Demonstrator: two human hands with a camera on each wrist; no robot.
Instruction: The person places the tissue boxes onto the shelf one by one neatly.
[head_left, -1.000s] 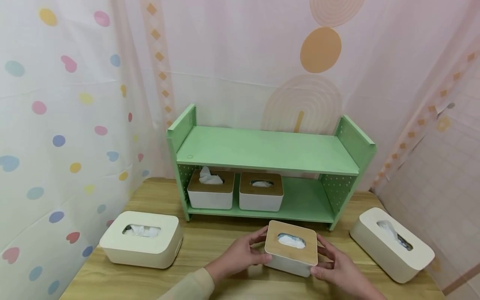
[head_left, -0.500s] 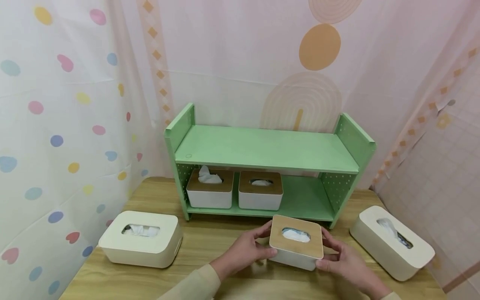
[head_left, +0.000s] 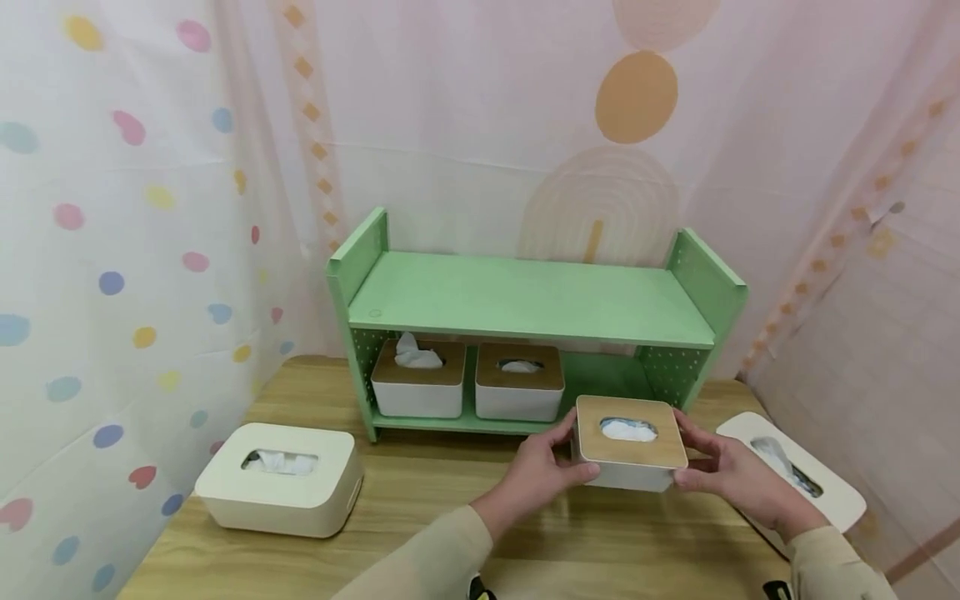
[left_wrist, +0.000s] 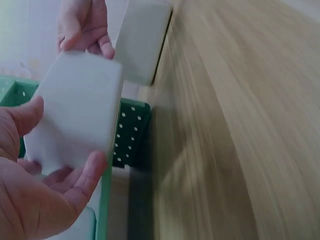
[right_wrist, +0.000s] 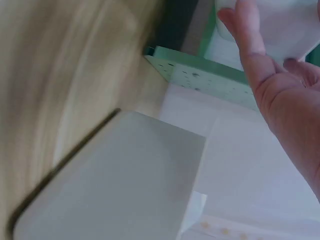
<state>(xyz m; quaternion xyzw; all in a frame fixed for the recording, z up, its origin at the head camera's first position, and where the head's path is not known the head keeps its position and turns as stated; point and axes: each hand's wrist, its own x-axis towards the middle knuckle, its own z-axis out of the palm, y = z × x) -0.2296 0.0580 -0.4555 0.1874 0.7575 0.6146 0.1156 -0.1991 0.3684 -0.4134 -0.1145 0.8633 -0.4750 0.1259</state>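
A white tissue box with a wood-look lid is held up above the table, just in front of the shelf's lower right part. My left hand grips its left side and my right hand its right side. Its plain white side faces the left wrist camera, with my left hand around the near end. On the lower level of the green shelf, two similar tissue boxes stand side by side, the left one with tissue sticking up and the right one beside it.
A cream tissue box rests on the wooden table at the left. Another cream tissue box stands at the right, partly behind my right arm. Patterned curtains hang behind and beside the table.
Both hands have carried the wood-lidded tissue box up, forward and to the right, toward the shelf. It has turned a little, its front now more level. The other boxes stay put.
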